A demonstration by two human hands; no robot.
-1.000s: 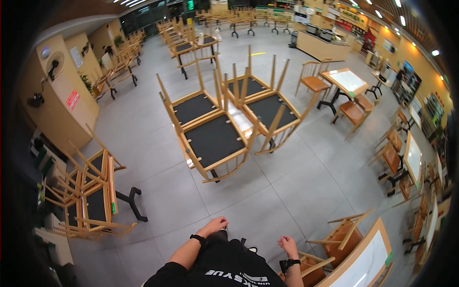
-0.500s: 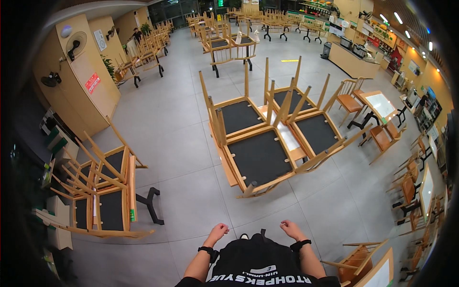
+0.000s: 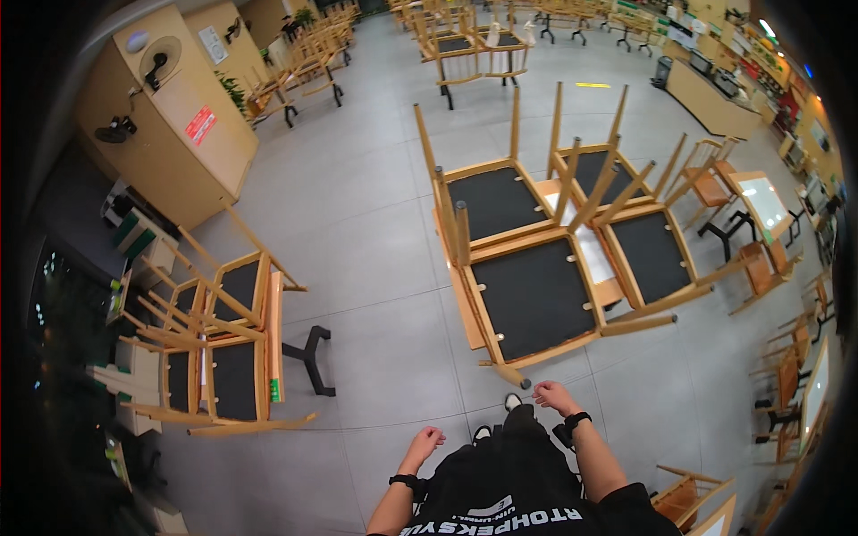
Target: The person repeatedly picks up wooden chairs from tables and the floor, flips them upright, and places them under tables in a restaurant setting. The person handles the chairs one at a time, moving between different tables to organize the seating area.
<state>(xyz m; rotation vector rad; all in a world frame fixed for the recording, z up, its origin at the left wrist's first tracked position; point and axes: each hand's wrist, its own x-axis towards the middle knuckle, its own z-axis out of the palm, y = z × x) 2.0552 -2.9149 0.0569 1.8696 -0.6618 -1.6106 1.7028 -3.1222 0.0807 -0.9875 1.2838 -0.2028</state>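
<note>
My left hand [image 3: 426,441] hangs in front of my body over the grey floor, its fingers half curled and a little apart, with nothing in it. My right hand [image 3: 556,398] is held farther forward, fingers loosely bent and open, also holding nothing. Nearest to the right hand is an upturned wooden chair [image 3: 534,295], black underside up, resting on a table [image 3: 469,308] with several other upturned chairs. One of its backrest ends comes down close to the right hand, with no contact that I can make out.
Left stands another table [image 3: 276,335] stacked with upturned chairs, its black leg [image 3: 308,360] jutting out. At right are upright chairs [image 3: 706,188] around a white-topped table [image 3: 765,204]. A chair [image 3: 686,500] is at lower right. A counter [image 3: 710,98] and more stacked tables lie farther back.
I have stepped forward; the stacked table in front now appears farther right and closer to my right hand. The right hand swung forward, while the left sits slightly lower in view.
</note>
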